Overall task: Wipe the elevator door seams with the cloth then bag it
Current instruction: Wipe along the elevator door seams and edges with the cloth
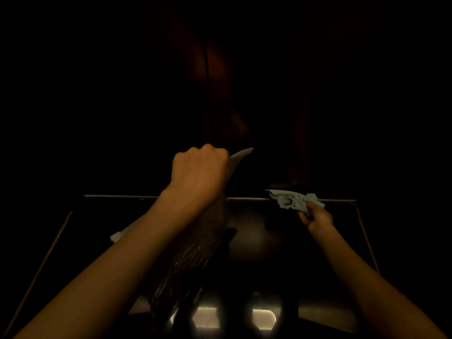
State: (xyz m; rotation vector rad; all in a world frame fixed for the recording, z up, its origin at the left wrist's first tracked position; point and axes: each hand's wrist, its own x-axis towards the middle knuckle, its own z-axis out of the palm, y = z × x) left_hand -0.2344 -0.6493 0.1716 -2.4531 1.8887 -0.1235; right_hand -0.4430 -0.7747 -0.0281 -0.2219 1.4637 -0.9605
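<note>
The scene is very dimly lit, the upper half lost in near-black. Both forearms are tinted warm orange. Two bright reflections (204,316) are seen on the glossy floor (318,241); detail is soft.

Left hand (199,168) fisted and raised, right hand (318,217) clenched lower.

Above the metal sill (244,198), your view is almost black, so you cannot make out the door seams. Your left hand (199,170) covers the top of the bag (193,253), and both forearms are cut off at the bottom edge, below the sill.
</note>
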